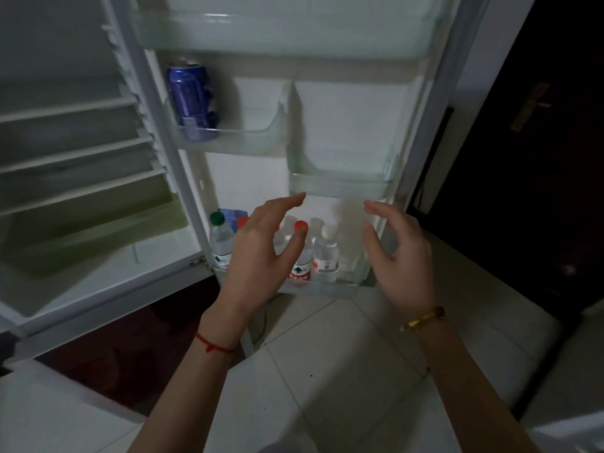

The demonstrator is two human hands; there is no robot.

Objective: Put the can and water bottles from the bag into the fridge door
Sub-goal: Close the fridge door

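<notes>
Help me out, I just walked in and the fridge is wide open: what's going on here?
A person stands at the open fridge door with nothing in either hand. The left hand and right hand hover open, fingers relaxed, in front of the bottom door shelf, where several water bottles stand upright. A blue can stands in the small bin higher up on the door. No bag shows in this view.

We look at an open fridge door (346, 125) fitted with clear bins. In the small upper-left bin (251, 134), a blue can (192, 99) stands upright. In the bottom bin (327, 289), water bottles stand in a row: a green-capped bottle (220, 240) at the left end, a red-capped bottle (302, 259) and a pale-capped bottle (326, 256) further right. A blue packet (232, 214) sits behind them.
</notes>
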